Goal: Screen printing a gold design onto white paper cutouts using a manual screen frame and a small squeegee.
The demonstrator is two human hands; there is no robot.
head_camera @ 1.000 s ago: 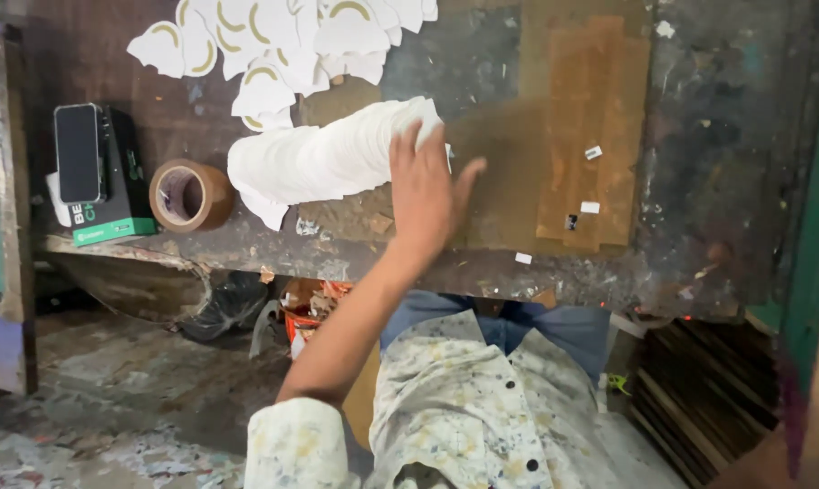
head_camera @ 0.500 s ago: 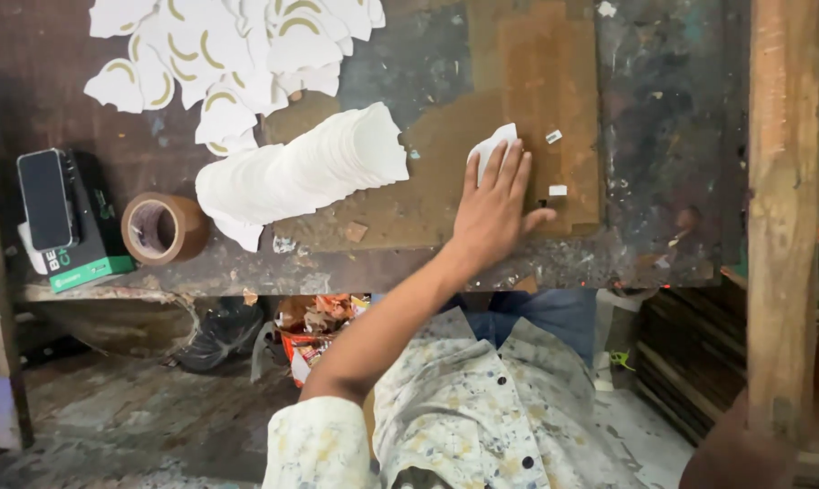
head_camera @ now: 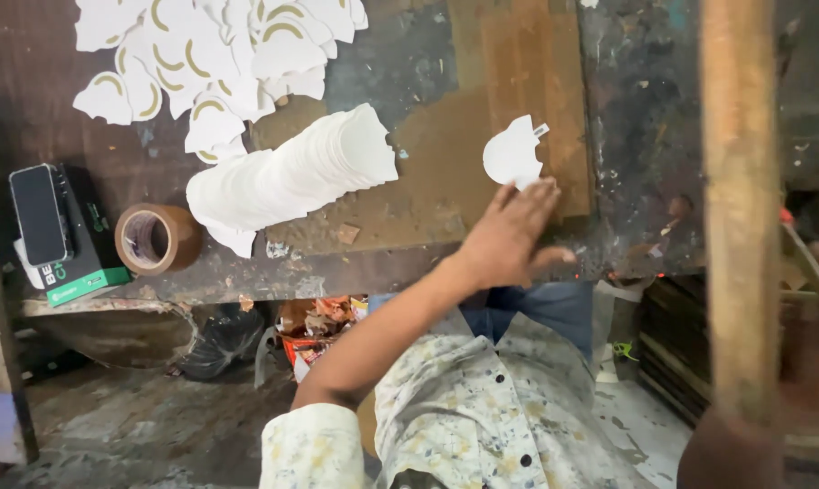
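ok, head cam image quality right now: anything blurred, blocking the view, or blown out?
Head view: a blurred brown post cuts down the right side, close to the lens. The left hand is slightly soft, fingertips at the single white cutout. The white stack reads bright, edges hard to separate. Under the bench is dim.

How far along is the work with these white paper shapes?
It looks early. One white cutout lies alone on the brown cardboard sheet. The left hand is open, its fingers touching that cutout's lower edge. A thick fanned stack of cutouts lies untouched beside it, with a loose pile of gold-marked pieces above.
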